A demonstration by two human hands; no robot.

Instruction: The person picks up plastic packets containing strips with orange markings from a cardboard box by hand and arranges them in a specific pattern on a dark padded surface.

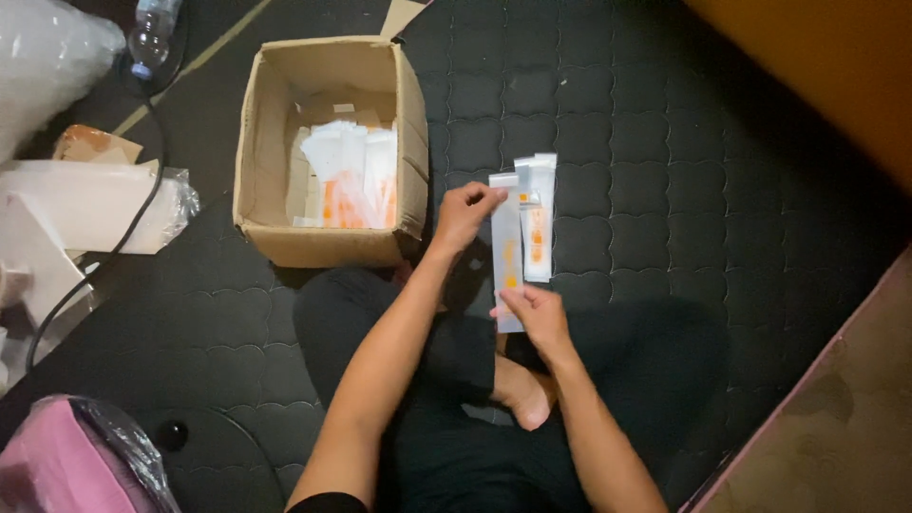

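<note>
Left hand [465, 211] pinches the top corner of a long flat white packet [507, 249] with orange print, fingers closed on its upper end. Starting at the far left of the view, crumpled white plastic wrapping [90, 204] and a black cable [133, 204] lie on the dark quilted mat [665, 161], with a clear bottle [152, 33] above them and a pink bundle in plastic [71, 465] in the lower corner. Next comes an open cardboard box [328, 152], standing just to the left of the left hand; inside it lies a heap of similar white and orange packets [351, 180]. Moving right, the held packet runs lengthwise away from the person, its long axis close to vertical in the head view, upper end pointing toward the far side of the mat and lower end toward the person's lap. The right hand [537, 318] grips that lower end, fingers closed over it, so each hand has one end. Just beside it on the right, touching or overlapping it, are more packets [540, 214] lying parallel, also lengthwise; I cannot tell whether they rest on the mat or are held with the first. The left hand is the nearer one to the box. Farther right are an orange-brown surface [826, 76] and a bare floor strip [836, 418].
</note>
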